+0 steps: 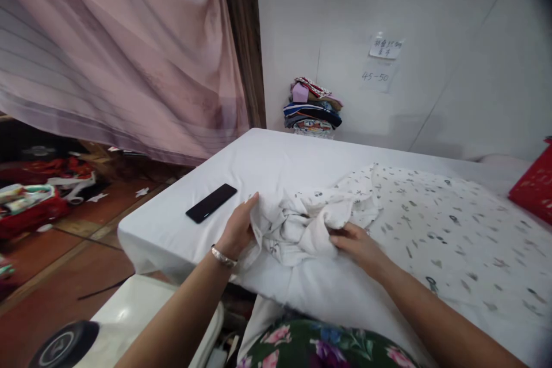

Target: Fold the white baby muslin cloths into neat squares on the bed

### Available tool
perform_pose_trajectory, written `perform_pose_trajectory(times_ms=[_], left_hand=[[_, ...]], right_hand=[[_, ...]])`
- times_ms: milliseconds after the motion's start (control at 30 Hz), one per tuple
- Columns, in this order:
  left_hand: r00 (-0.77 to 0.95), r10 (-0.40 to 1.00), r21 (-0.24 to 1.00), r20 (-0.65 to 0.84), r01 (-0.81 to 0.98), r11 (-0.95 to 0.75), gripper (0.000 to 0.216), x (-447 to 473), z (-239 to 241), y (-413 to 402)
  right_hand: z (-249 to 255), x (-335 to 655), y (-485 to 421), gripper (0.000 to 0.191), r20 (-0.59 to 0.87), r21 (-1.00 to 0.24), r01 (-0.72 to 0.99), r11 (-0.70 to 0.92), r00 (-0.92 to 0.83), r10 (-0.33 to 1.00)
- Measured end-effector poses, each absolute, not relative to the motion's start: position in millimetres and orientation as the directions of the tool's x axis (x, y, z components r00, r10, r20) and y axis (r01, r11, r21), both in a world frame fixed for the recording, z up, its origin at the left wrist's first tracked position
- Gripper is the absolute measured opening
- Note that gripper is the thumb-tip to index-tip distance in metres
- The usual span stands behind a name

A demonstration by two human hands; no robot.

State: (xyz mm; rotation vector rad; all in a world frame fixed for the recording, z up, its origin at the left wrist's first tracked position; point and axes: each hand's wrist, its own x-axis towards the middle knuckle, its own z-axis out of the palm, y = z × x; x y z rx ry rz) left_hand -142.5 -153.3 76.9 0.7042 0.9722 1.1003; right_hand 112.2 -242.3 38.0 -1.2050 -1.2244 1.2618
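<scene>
A crumpled white cloth (pixel 297 224) with a small dark print lies bunched near the front edge of the white-covered table. At its left side my left hand (pixel 238 229) grips the edge, thumb on top and the other fingers partly hidden behind the fabric. Opposite, the fingers of my right hand (pixel 354 242) are curled into a fold of the same cloth. To the right, a white sheet (pixel 414 213) with a sparse leaf-like print lies spread out; whether it joins the bunched cloth I cannot tell. A black phone (pixel 211 203) rests on the table left of my left hand.
The white table cover (pixel 267 155) reaches the wall, where a stack of folded clothes (pixel 313 108) stands. A red item (pixel 535 184) sits at the far right. Pink curtain (pixel 172 57) hangs at left. Below are a white stool-like surface (pixel 129 305) and a cluttered floor.
</scene>
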Motion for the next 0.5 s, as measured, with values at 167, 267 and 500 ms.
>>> perform_pose_trajectory(times_ms=[167,267,500], left_hand=[[0.112,0.982,0.922,-0.153,-0.342,0.183,0.031,-148.1,81.9,-162.1],[0.053,0.999,0.956,-0.007,-0.293,0.022,0.033,-149.2,89.0,-162.2],[0.05,0.898,0.885,0.437,0.158,-0.439,0.018,-146.1,94.0,-175.0]], right_hand=[[49.0,115.2,-245.4,0.017,0.164,-0.879,0.437,0.191,-0.099,0.982],[76.5,115.2,-237.0,0.019,0.233,-0.881,0.412,0.232,-0.048,0.971],[96.5,116.3,-214.1,0.027,-0.14,-0.99,-0.019,-0.139,0.11,0.984]])
